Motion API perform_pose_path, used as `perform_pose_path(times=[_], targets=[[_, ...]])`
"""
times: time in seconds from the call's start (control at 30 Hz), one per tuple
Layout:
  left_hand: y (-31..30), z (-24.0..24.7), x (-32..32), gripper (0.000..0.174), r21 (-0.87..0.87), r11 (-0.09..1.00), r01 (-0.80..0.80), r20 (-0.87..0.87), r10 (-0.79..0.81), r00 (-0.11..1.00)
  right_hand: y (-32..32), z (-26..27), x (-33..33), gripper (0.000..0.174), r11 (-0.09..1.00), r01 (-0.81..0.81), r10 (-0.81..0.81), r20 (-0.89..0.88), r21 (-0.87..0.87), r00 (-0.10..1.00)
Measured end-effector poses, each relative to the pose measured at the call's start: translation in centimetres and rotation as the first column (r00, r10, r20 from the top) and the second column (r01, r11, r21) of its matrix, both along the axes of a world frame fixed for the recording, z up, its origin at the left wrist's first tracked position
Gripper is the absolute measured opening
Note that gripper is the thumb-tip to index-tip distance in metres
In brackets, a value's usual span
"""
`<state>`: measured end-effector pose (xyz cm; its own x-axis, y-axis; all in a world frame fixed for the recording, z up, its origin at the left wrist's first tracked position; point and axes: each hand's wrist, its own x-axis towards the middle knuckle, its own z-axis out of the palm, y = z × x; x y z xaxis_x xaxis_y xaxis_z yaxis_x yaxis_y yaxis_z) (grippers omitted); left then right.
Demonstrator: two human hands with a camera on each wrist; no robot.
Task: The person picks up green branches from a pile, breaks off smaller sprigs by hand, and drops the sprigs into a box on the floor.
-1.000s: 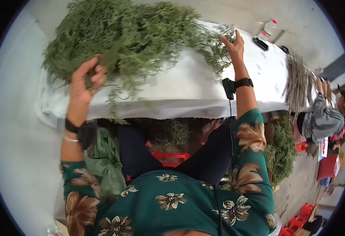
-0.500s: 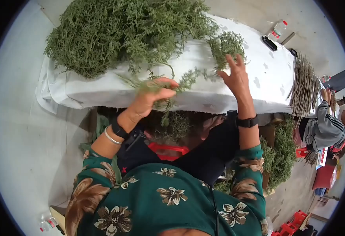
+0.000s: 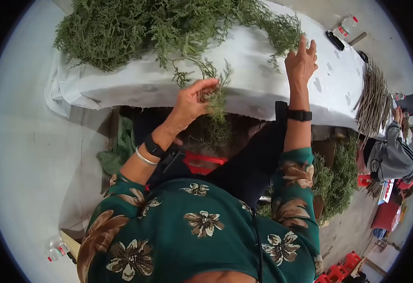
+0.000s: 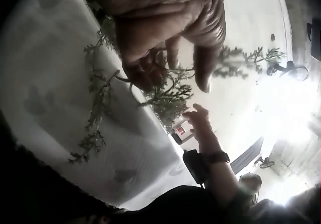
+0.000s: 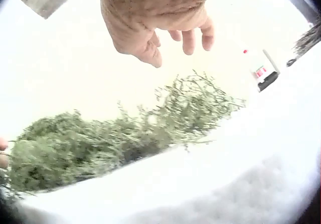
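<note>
My left hand grips a leafy green sprig over the front edge of the white-covered table. In the left wrist view, its thumb and fingers curl round the thin stems, and sprays of leaves stick out on both sides. A large heap of feathery green branches lies along the back of the table. My right hand, holding nothing, is raised with loosely bent, spread fingers beside a smaller green bunch at the heap's right end. The right wrist view shows that hand apart from the greenery.
The white cloth covers the table. Toward its right end are a black object, a plastic bottle and a bundle of bare brown sticks. More greenery stands below on the right. Another person sits farther right.
My left hand has moved right from the heap's left side to the table's front edge, carrying the sprig. My right hand dropped back a little, then rose again beside the small bunch.
</note>
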<state>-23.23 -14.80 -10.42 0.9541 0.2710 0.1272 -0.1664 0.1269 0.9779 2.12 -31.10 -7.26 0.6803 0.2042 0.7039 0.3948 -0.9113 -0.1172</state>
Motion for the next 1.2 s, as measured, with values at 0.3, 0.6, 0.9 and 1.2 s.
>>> perform_pose_path(times=[0.3, 0.6, 0.9, 1.2], targets=[[0.4, 0.2, 1.3, 0.043, -0.127, 0.989, 0.071, -0.034, -0.076, 0.996, -3.2, 2.0, -15.2, 0.040, 0.542, -0.630, 0.771, -0.030, 0.557, 0.636], [2.1, 2.9, -0.9, 0.037, -0.040, 0.968, 0.248, -0.068, -0.250, 0.966, 2.1, 0.1, -17.7, 0.077, 0.427, -0.527, 0.904, -0.332, 0.735, 0.271], [2.2, 4.0, -2.8, 0.032, -0.073, 0.970, 0.231, -0.226, -0.241, 0.944, 2.8, -2.5, -19.2, 0.075, 0.405, -0.494, 0.914, -0.362, 0.769, 0.185], [1.8, 0.9, 0.7, 0.037, 0.575, 0.776, -0.257, 0.108, 0.240, 0.965, 2.9, -3.6, -20.1, 0.023, 0.573, -0.666, 0.818, -0.379, 0.478, 0.432]])
